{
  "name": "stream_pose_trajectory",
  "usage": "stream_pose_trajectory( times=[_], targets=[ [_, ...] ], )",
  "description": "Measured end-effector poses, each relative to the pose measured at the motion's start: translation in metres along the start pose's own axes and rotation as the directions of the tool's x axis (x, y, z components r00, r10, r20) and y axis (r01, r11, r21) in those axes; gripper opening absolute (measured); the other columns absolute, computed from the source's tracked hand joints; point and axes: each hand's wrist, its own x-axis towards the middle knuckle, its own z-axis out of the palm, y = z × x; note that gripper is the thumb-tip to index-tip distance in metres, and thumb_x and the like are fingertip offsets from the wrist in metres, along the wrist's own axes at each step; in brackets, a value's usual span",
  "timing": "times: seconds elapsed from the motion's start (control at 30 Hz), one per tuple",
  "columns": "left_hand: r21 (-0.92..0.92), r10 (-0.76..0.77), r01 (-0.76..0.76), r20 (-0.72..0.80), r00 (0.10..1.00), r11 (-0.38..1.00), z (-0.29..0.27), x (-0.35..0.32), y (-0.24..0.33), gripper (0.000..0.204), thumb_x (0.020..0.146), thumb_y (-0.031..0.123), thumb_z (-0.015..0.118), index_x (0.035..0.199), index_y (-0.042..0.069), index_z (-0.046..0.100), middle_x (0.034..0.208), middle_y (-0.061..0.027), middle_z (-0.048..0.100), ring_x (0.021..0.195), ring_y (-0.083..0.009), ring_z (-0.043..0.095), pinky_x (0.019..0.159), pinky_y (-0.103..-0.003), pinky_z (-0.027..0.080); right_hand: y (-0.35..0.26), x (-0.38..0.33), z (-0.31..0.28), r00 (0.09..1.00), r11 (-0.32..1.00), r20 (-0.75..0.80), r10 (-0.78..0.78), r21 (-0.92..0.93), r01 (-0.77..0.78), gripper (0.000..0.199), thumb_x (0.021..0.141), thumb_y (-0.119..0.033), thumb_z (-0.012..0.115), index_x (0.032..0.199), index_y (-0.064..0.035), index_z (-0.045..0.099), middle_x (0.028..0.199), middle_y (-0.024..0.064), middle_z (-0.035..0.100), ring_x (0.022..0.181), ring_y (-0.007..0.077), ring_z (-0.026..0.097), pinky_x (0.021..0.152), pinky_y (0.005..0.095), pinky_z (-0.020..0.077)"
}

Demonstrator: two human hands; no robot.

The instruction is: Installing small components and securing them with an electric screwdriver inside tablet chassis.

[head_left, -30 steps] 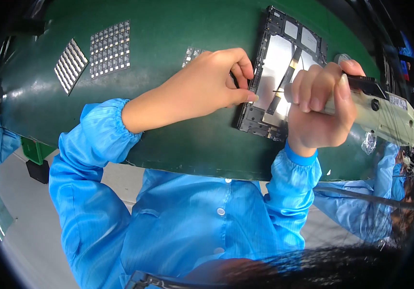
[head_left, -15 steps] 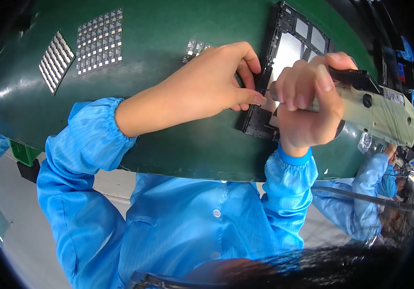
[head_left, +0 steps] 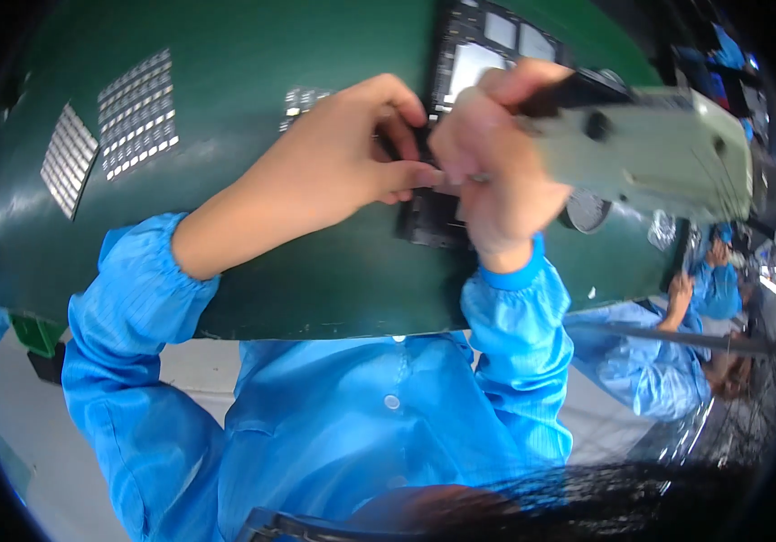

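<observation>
In the head view, the bench [head_left: 252,271] had a smooth dark green top with a soft shine, and its near edge curved across the picture. Near the far edge, toward the right, lay a flat black rectangular frame [head_left: 460,54] with pale glossy panels inside; it looked like hard plastic and metal. The hands covered its near part. Toward the far left corner of the bench lay two sheets of small silver squares [head_left: 135,113], set in neat rows, and a smaller group of shiny pieces [head_left: 302,98] lay just beside the frame, on its left.

The left hand [head_left: 343,154] was curled, with the thumb and fingers pinched together at the near left edge of the frame; what was between the fingertips was too small to tell. The right hand [head_left: 496,172] was closed firmly around the black grip of a grey-green power tool [head_left: 650,149], a matte, boxy body that pointed to the right, above the right edge of the bench. The two hands touched each other over the frame.

Both sleeves [head_left: 135,361] were of thin bright blue cloth with elastic cuffs.
</observation>
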Motion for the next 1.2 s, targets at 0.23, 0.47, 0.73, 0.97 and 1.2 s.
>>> stream_pose_trajectory(
  times=[0.23,0.47,0.73,0.97,1.2],
  targets=[
    [-0.056,-0.106,0.106,-0.011,0.994,0.993,0.001,0.002,0.005,0.030,0.084,0.001,0.071,0.105,0.001,0.049,0.087,-0.0072,0.061,0.072,-0.0136,0.065,0.062,-0.025,0.057,0.001,-0.001,-0.008,0.997,0.996,0.033,0.065,0.053,-0.067,0.023,0.082,0.006,0.062,0.101,-0.0013,0.052,0.070,0.0033,0.055,0.050,0.0077,0.049,0.042,0.0229,0.0366],
    [0.032,-0.143,0.143,0.014,0.990,0.989,0.006,0.006,0.015,0.032,0.083,-0.001,0.070,0.109,-0.001,0.050,0.089,-0.0063,0.061,0.074,-0.0127,0.066,0.064,-0.024,0.057,-0.007,-0.002,-0.012,0.998,0.994,0.035,0.060,0.087,-0.063,0.023,0.083,0.002,0.066,0.103,-0.0010,0.055,0.072,0.0023,0.058,0.056,0.0061,0.053,0.047,0.0214,0.0399],
    [0.035,-0.206,0.207,-0.028,0.978,0.978,0.008,0.005,0.019,0.038,0.082,-0.001,0.072,0.111,-0.002,0.048,0.089,-0.0073,0.059,0.073,-0.0120,0.067,0.064,-0.024,0.056,-0.047,0.006,-0.068,0.996,0.996,-0.045,-0.083,0.040,0.085,0.045,0.085,-0.004,0.056,0.129,-0.0024,0.044,0.055,-0.0011,0.039,0.041,0.0076,0.035,0.038,0.0260,0.0270],
    [0.024,-0.256,0.257,-0.029,0.966,0.966,0.013,0.009,0.024,0.038,0.082,-0.002,0.072,0.111,-0.001,0.047,0.091,-0.0074,0.058,0.072,-0.0119,0.066,0.065,-0.023,0.057,-0.043,-0.006,-0.185,0.893,0.946,-0.345,-0.289,0.041,0.322,0.030,0.083,-0.002,0.052,0.113,-0.0014,0.050,0.057,0.0010,0.034,0.041,0.0100,0.031,0.038,0.0272,0.0301],
    [0.048,-0.249,0.252,-0.072,0.966,0.966,0.014,0.007,0.019,0.038,0.083,-0.004,0.070,0.112,-0.001,0.047,0.092,-0.0080,0.058,0.074,-0.0112,0.066,0.066,-0.022,0.057,-0.028,0.002,-0.185,0.901,0.955,-0.339,-0.271,0.023,0.296,0.030,0.080,0.005,0.054,0.111,0.0041,0.051,0.060,0.0038,0.043,0.043,0.0100,0.036,0.039,0.0261,0.0316]
  ],
)
